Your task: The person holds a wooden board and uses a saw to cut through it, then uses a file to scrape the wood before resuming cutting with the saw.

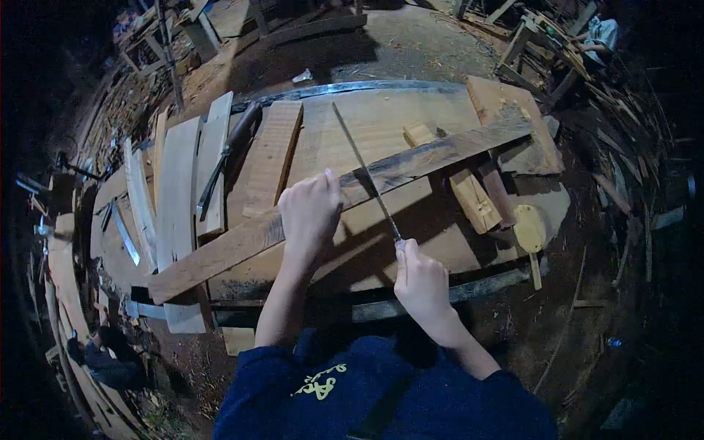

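A long wooden board (220,257) lies slantwise across the workbench (400,106), on top of other wood pieces. My left hand (312,213) is closed on the board near its middle, thumb up. My right hand (424,282) grips the handle of a long thin saw (355,147), its blade seen almost edge-on. The blade points away from me and crosses the board just right of my left hand. Whether its teeth have entered the wood cannot be made out. Dark stains mark the board around the crossing.
Left on the bench are several planks (178,183), a dark-handled chisel-like tool (220,172) and a metal strip (125,233). A wood block (475,202) and a yellow paddle-shaped piece (529,229) lie right. People sit at lower left (114,359) and upper right (603,35).
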### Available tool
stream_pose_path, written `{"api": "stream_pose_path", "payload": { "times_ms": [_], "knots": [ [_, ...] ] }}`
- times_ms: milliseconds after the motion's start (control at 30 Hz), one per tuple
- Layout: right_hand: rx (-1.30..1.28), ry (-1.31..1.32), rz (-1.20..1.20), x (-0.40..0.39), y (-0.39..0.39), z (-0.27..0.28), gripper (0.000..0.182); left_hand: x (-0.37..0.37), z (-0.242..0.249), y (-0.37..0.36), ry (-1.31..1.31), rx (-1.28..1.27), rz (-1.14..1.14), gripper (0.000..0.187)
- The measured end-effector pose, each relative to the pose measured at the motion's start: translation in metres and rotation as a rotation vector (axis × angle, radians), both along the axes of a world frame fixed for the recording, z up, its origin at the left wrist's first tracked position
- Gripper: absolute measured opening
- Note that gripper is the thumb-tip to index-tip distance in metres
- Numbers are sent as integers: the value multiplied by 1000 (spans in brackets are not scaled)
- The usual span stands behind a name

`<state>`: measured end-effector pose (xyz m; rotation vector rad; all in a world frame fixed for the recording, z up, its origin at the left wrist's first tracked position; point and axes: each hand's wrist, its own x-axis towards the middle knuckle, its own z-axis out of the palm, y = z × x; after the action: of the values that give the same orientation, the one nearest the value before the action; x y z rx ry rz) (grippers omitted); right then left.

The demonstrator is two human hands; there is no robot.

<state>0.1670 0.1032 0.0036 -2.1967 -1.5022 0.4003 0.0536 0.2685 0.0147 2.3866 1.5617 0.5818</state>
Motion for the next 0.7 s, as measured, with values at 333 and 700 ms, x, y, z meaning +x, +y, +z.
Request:
{"api": "stream_pose_path", "payload": {
  "times_ms": [333, 700],
  "knots": [
    [229, 138, 36, -12, -22, -18, 15, -5, -2, -10, 45, -8, -27, 44],
    [117, -47, -4, -8, 2, -9, 14, 10, -5, 18, 41, 2, 4, 46]
  ]
}}
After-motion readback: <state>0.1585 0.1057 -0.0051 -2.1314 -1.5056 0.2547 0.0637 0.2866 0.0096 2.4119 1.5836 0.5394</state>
